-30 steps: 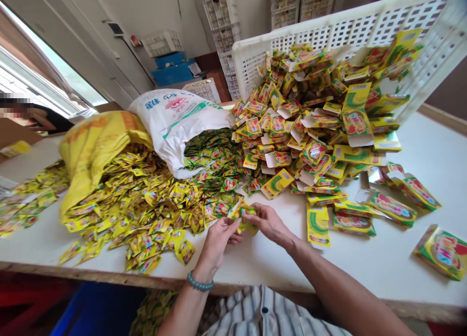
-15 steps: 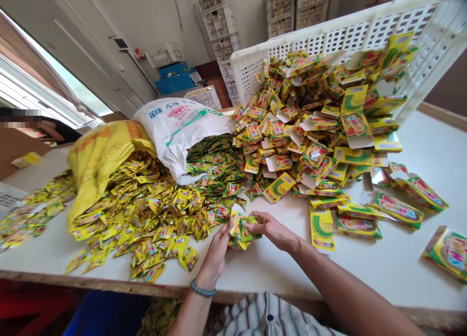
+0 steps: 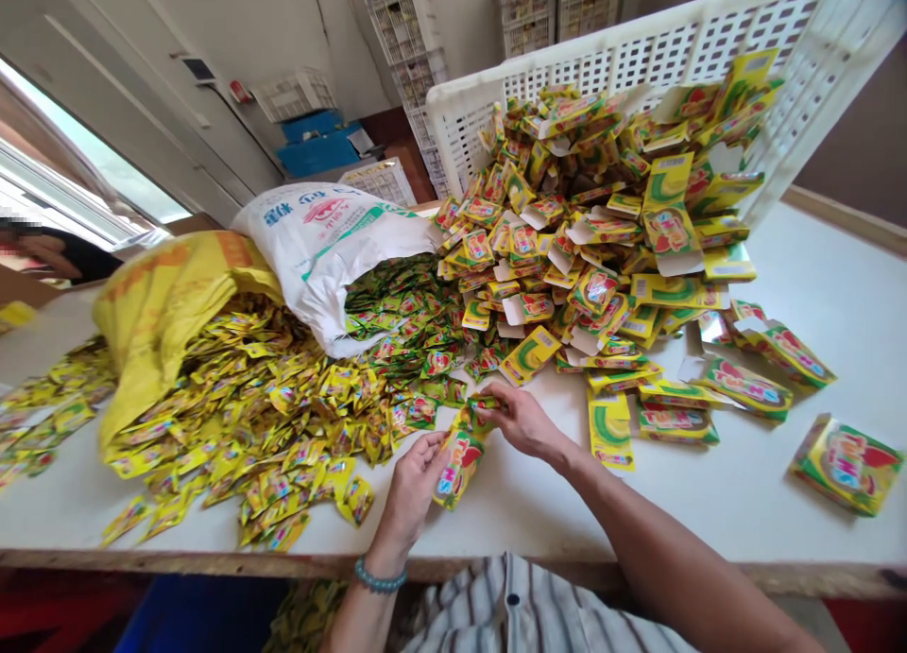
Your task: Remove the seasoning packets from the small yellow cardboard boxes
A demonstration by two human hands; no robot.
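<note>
L hand (image 3: pixel 417 478) fingers grip flat yellow-green cardboard box (image 3: pixel 459 466) over white tabletop (image 3: pixel 539 521); R hand (image 3: pixel 522 421) fingers pinch small green foil pkt (image 3: pixel 483 403) at box's upper end. Prob. loading; next needs box steady, pkt eased in.

The white sack (image 3: pixel 330 256) seems to read "砂糖", the held box (image 3: pixel 459 469) "TWINS".

Smooth carton (image 3: pixel 459 468), probably glossy cardboard.

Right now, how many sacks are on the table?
2: the yellow sack on the left, and the white sack beside it, to its right. Any sack behind them could be hidden.
</note>
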